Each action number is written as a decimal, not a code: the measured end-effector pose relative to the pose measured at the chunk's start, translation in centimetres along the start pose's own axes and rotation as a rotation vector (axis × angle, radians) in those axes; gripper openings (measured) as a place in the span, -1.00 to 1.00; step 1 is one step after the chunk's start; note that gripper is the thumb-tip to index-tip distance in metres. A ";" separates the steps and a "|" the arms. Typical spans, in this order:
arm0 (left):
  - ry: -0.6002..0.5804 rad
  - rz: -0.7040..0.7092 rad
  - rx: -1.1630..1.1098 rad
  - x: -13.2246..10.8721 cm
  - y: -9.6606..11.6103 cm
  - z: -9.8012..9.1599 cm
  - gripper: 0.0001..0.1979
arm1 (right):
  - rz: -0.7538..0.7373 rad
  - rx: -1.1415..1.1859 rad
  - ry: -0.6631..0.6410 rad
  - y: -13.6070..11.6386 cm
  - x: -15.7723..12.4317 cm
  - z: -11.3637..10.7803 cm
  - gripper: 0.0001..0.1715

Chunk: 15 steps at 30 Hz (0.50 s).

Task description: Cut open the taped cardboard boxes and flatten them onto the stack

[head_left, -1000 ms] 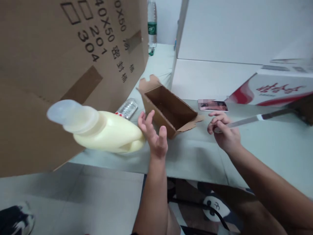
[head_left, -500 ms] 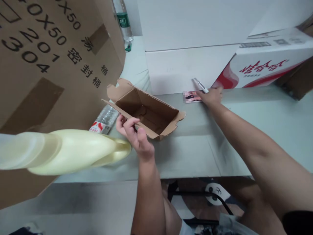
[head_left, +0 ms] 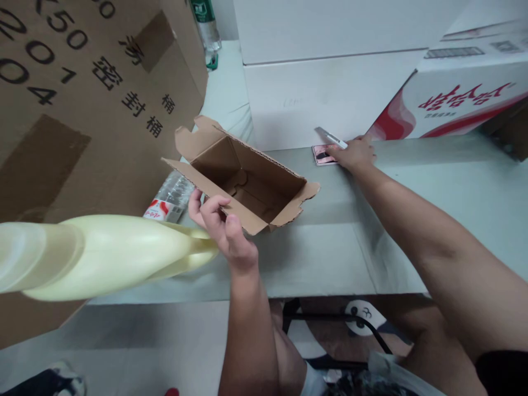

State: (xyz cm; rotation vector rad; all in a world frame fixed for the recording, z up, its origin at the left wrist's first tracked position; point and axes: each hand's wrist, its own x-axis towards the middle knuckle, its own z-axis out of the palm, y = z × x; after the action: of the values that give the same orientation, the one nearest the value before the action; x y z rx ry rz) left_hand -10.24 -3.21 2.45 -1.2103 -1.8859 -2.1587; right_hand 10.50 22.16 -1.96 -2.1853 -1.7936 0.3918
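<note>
My left hand (head_left: 220,234) is curled round the handle of a cream plastic jug (head_left: 103,256), which lies sideways in the air with its cap end at the left edge. The hand sits right at the near rim of a small open cardboard box (head_left: 284,179) on the table. My right hand (head_left: 352,154) reaches far across the table and is closed on a slim silver cutter (head_left: 330,137). It rests beside a small pink card or phone (head_left: 320,155) lying flat against the white boxes.
A big brown carton (head_left: 82,99) with black print fills the left. A crushed water bottle (head_left: 169,198) lies between it and the small box. White boxes (head_left: 322,93) and a red-and-white carton (head_left: 466,99) line the back. An upright bottle (head_left: 204,22) stands far back.
My left hand went from open beside the jug to closed on its handle, next to the small box. My right hand carried the cutter away from me to the pink card by the white boxes.
</note>
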 end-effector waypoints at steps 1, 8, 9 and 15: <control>0.002 -0.002 -0.005 0.0 0.0 0.0 -0.83 | -0.005 0.003 -0.005 0.0 0.0 -0.1 -0.24; 0.010 -0.040 0.025 0.0 -0.1 0.0 -0.81 | -0.044 0.102 0.136 3.7 0.8 -1.2 -0.47; 0.012 -0.042 0.025 0.0 -0.1 0.0 -0.81 | -0.069 0.111 0.148 4.6 0.9 -1.4 -0.52; 0.038 -0.022 -0.025 0.1 -0.1 0.4 -0.82 | -0.162 0.175 0.124 8.3 1.4 -2.3 -0.62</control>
State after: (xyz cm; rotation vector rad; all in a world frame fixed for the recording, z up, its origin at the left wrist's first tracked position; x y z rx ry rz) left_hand -10.14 -2.76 2.39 -1.1498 -1.8720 -2.2071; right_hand 19.14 21.85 -3.06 -1.8891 -1.7815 0.3536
